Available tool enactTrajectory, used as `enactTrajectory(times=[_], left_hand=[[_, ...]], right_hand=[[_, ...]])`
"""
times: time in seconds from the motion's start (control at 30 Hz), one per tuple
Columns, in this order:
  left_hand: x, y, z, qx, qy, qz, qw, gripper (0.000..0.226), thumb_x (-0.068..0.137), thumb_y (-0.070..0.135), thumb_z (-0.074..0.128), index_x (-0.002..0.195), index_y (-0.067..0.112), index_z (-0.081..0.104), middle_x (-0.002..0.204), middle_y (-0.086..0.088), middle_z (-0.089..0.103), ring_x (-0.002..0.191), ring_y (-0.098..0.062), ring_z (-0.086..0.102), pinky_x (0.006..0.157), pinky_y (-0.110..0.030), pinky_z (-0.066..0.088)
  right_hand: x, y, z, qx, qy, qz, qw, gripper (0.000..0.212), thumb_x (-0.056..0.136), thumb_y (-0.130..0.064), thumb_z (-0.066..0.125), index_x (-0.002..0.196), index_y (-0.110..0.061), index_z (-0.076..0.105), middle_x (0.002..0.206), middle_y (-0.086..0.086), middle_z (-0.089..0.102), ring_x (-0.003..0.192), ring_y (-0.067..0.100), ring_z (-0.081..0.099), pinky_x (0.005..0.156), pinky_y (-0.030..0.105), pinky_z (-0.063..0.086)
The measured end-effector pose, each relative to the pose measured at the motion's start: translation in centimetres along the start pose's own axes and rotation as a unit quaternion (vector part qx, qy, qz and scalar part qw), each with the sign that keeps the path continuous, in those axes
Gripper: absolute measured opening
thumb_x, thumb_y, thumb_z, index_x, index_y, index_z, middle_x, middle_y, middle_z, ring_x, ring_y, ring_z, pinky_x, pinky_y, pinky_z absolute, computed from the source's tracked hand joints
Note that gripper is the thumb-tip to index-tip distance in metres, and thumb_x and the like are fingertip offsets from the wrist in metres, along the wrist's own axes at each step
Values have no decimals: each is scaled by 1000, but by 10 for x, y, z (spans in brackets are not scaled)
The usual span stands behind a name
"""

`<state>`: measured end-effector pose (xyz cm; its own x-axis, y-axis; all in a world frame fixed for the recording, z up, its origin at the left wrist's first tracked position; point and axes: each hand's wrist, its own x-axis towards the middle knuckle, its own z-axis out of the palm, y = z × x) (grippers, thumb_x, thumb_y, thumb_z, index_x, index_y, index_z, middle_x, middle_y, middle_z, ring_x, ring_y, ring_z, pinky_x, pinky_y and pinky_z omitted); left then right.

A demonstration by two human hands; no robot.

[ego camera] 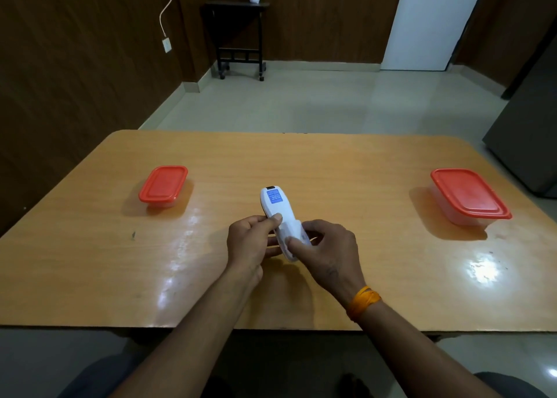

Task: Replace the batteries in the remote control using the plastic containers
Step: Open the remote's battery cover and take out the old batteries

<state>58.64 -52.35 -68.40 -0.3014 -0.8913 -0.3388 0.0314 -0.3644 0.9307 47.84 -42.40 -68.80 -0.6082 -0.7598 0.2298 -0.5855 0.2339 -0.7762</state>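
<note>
Wooden table (pixel 346 168): white remote (pixel 278 214), blue label, cover seemingly ajar.

— What colour is the remote control (pixel 275 208)?
— White, with a blue label on its back.
— And the two containers?
— The left container (pixel 163 186) and the right container (pixel 470 196) both have red lids over clear bodies.
— The table (pixel 331 162)?
— Glossy orange-tan wood grain. An orange thread band (pixel 363 301) circles the right wrist.

Glossy orange-brown wooden table (pixel 301 162), red-lidded plastic container (pixel 163 185) at left, another (pixel 470 196) at right
</note>
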Motion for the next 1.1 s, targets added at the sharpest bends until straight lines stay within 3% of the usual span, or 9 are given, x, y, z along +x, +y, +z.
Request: enactTrajectory(times=[0.13, 0.33, 0.43, 0.57, 0.73, 0.83, 1.0, 1.1], left_hand=[[8, -3, -3, 42, -1, -9, 999, 24, 90, 13, 77, 98, -10, 73, 85, -19, 80, 68, -32, 79, 59, -39, 65], [16, -16, -4, 158, -19, 6, 987, 28, 88, 17, 80, 94, -10, 74, 76, -9, 81, 68, -28, 80, 73, -53, 66], [18, -18, -5, 221, -12, 33, 975, 25, 87, 24, 80, 79, 0, 77, 75, -4, 81, 65, -23, 79, 72, -51, 66], [19, -14, -7, 300, 2, 61, 952, 34, 85, 35, 81, 78, 2, 76, 66, 1, 78, 57, -19, 77, 66, -47, 66], [16, -11, -11, 360, 24, 97, 928, 33, 84, 40, 83, 73, 8, 78, 64, 1, 77, 52, -18, 74, 59, -43, 65], [15, -13, -13, 371, 34, 105, 922, 34, 84, 41, 83, 72, 10, 77, 62, 1, 76, 52, -18, 74, 59, -43, 65], [13, -14, -14, 388, 44, 141, 910, 31, 82, 49, 80, 70, 20, 77, 65, 6, 76, 64, -17, 75, 67, -42, 65], [7, -12, -17, 426, 39, 185, 885, 19, 86, 39, 79, 82, 21, 80, 78, 8, 78, 75, -15, 74, 74, -35, 62]], right_hand=[[16, 8, -14, 11, 37, 43, 998, 33, 78, -45, 82, 99, -20, 82, 87, -10, 77, 79, 6, 69, 73, 29, 57], [26, 43, -23, -165, 24, 82, 983, 43, 77, -51, 81, 99, -15, 75, 98, 5, 74, 89, 25, 65, 69, 31, 40], [23, 49, -21, -211, -3, 84, 974, 43, 79, -52, 78, 97, -13, 72, 98, 7, 71, 90, 28, 64, 67, 32, 38], [20, 46, -18, -256, -21, 66, 964, 45, 82, -53, 74, 99, -12, 69, 102, 8, 68, 93, 30, 64, 71, 33, 40], [18, 45, -17, -267, -27, 66, 961, 51, 82, -56, 75, 104, -12, 68, 105, 9, 66, 96, 31, 64, 76, 34, 46], [16, 43, -17, -267, -15, 56, 962, 49, 83, -56, 74, 101, -10, 67, 102, 9, 64, 96, 31, 61, 71, 33, 41], [9, 36, -10, -203, 82, -29, 975, 27, 87, -34, 77, 95, -8, 73, 86, 8, 67, 79, 29, 61, 66, 31, 41], [6, 25, -2, -125, 63, -34, 990, 16, 88, -29, 77, 95, -14, 75, 80, -3, 68, 73, 15, 59, 67, 28, 43]])
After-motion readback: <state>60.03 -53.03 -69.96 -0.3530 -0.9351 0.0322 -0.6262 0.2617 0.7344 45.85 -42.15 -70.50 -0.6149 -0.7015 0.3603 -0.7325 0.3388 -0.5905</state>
